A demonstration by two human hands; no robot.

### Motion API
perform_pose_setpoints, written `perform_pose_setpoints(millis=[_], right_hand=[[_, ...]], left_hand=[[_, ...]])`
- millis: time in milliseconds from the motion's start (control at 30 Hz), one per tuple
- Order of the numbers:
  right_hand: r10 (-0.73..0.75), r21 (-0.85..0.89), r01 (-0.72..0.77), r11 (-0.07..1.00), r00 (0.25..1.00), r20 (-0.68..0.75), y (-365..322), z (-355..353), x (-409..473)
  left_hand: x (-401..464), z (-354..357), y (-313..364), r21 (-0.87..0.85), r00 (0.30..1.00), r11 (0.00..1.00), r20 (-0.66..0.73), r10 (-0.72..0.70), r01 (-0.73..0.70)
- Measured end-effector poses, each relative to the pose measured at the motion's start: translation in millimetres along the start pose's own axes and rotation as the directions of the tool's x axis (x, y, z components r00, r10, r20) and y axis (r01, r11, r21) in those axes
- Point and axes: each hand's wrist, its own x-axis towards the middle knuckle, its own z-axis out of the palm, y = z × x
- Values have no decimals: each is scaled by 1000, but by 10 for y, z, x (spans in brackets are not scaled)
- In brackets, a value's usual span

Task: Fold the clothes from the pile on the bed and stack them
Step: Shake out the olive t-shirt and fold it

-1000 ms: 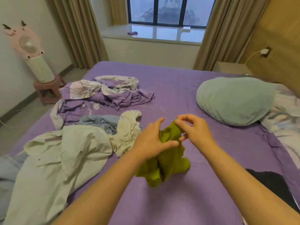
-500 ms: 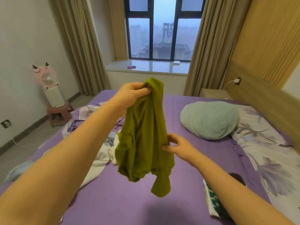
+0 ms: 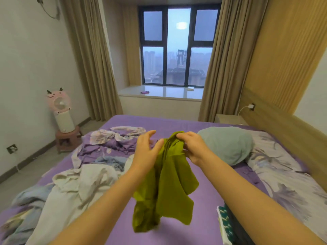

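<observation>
An olive-green garment (image 3: 168, 184) hangs bunched in the air above the purple bed (image 3: 200, 220). My right hand (image 3: 192, 147) grips its top edge with curled fingers. My left hand (image 3: 146, 152) is right beside the cloth on its left, fingers straight and spread, thumb near the fabric, gripping nothing. The pile of unfolded clothes (image 3: 70, 188) lies on the left of the bed: a pale cream shirt, light blue pieces and a purple floral piece. A small stack of folded clothes (image 3: 226, 225) sits at the lower right.
A grey-green pillow (image 3: 228, 144) and a floral pillow (image 3: 276, 167) lie at the right by the wooden headboard. A pink fan on a stool (image 3: 62, 114) stands left of the bed. Window and curtains are straight ahead.
The left hand has let go of the garment's top and come down beside it. The right hand moved up from the garment's side and now holds its top. The camera tilted up.
</observation>
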Motion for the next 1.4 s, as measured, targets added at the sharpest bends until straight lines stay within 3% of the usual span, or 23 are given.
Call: perform_pose_setpoints(millis=[100,233,267,367,433,533,633,700,867,933,1067,1200,1300,1400], right_hand=[[83,169,-70,983,994,-76,-90,142,-5],[192,361,-139,922,975,-115,-119,245,-20],[194,390,-134,911,974,-118,-131,256,-21],[129,407,-57,912,980,-151,-246,242,-35],[56,316,-11,949,989,-134,-372,149,-79],[12,16,-13,1000,1000,29,-503,-110,-194],[-47,-401,131,907,976,211,-529,-270,-351],[-98,-489,243,838,948,304,-499,-287,-422],[-336,-584,418,696,908,249,-445,-192,-437],[-394,-519,420,744,904,168,-442,-139,-397],[-238,-286,256,923,966,98,-501,-49,-348],[-189,-269,214,939,975,115,-549,90,-289],[-217,-312,255,915,965,149,-541,231,-225],[-205,-302,257,918,959,194,-559,315,-192]], left_hand=[[-507,111,32,36,982,984,78,173,-176],[-787,285,-100,358,969,904,154,190,-234],[-767,296,-117,364,976,908,146,163,-206],[-498,221,-52,23,997,999,75,21,-23],[-228,63,108,-189,997,980,65,-47,58],[148,-151,445,-401,981,910,190,-31,107],[433,-224,738,-422,955,897,298,1,131],[568,-219,838,-388,940,912,342,11,130],[719,-227,885,-312,877,938,481,18,152],[724,-217,864,-288,865,946,501,17,148],[745,-318,726,-90,838,991,544,-32,96],[717,-580,570,244,688,950,724,-46,-193],[747,-733,498,216,741,954,671,12,-210],[749,-897,455,-60,766,997,643,-5,56]])
